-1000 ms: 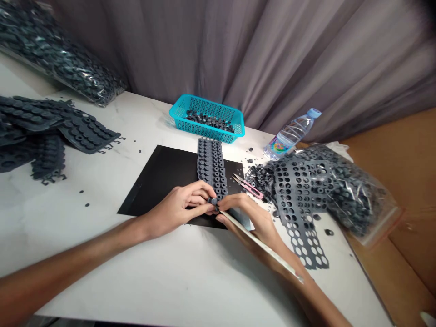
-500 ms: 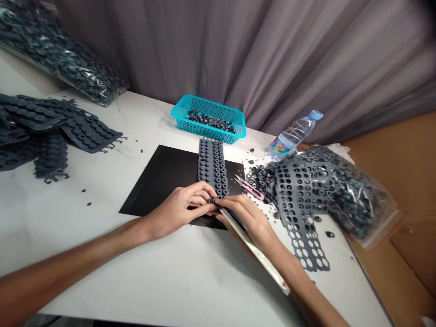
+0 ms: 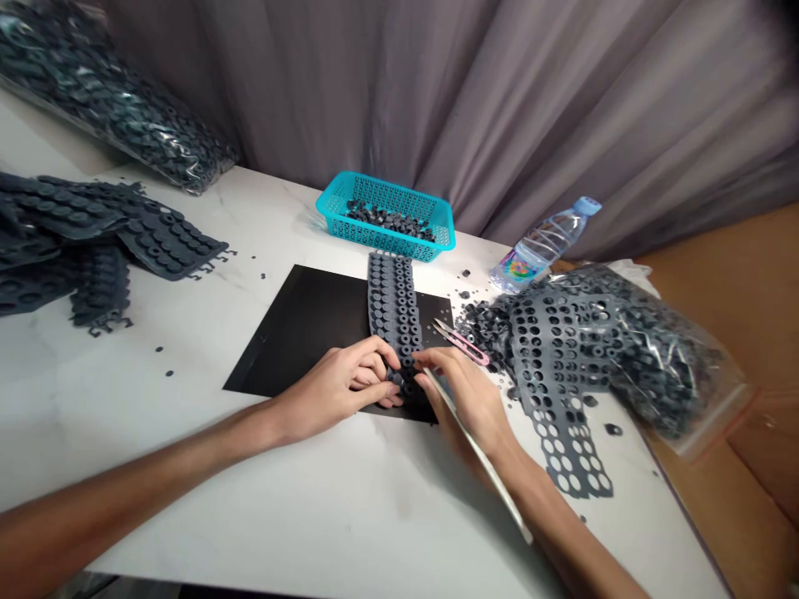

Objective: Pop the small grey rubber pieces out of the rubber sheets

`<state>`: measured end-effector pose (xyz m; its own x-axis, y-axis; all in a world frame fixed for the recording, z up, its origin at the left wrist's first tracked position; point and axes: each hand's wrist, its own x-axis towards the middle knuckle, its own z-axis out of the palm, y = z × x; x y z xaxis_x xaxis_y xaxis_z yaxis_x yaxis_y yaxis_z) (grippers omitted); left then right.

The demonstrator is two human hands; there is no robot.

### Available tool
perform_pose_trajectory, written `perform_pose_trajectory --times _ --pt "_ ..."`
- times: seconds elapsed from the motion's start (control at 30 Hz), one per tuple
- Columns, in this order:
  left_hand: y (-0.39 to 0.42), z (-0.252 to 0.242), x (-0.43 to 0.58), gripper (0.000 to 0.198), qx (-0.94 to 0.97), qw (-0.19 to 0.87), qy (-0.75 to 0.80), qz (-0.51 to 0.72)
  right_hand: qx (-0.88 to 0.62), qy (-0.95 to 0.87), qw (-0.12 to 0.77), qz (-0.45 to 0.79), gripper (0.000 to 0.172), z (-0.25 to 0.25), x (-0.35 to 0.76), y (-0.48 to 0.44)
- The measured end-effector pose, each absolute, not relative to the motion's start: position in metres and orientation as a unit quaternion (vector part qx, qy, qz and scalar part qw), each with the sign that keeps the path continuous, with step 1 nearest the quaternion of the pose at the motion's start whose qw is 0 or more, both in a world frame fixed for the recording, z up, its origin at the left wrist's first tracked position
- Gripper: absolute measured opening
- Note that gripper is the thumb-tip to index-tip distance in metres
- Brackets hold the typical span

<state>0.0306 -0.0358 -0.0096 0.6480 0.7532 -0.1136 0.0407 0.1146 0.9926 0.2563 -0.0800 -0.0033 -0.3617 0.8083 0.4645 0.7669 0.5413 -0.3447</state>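
Observation:
A grey rubber strip [image 3: 392, 299], set with rows of round plugs and rings, lies lengthwise on a black mat [image 3: 305, 324]. My left hand [image 3: 359, 374] is at its near end, thumb and fingers closed on the edge of the strip. Just to the right, my right hand [image 3: 471, 395] grips a long, thin white tool [image 3: 493, 478] that slants back along the forearm. Its tip is partly covered by my fingers, near the rings of the strip. Pink-handled thread snips [image 3: 462, 343] rest beside the mat, to the right.
Beyond the strip stands a turquoise basket [image 3: 387, 241] holding small dark parts. To the right are a water bottle [image 3: 543, 245], loose parts [image 3: 483, 329], a punched-out sheet [image 3: 555, 391] and a filled plastic bag [image 3: 674, 366]. More rubber strips [image 3: 162, 237] and another bag [image 3: 125, 108] occupy the left.
My right hand has moved slightly right, away from my left fingers, and the white tool now shows edge-on. The view has shifted a little.

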Motion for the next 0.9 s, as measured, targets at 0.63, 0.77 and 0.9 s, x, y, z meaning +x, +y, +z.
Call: perform_pose_trajectory --times 0.63,0.77,0.9 --pt "-0.035 -0.011 0.031 0.022 0.594 0.679 0.322 0.287 -0.436 -0.812 0.323 0.214 0.006 0.016 0.258 -0.085" --pt "-0.035 -0.01 0.031 0.023 0.608 0.666 0.324 0.288 -0.454 -0.81 0.32 0.19 0.011 0.012 0.256 -0.086" --pt "-0.034 -0.012 0.031 0.023 0.606 0.667 0.321 0.292 -0.426 -0.845 0.302 0.112 0.017 0.007 0.256 -0.081"
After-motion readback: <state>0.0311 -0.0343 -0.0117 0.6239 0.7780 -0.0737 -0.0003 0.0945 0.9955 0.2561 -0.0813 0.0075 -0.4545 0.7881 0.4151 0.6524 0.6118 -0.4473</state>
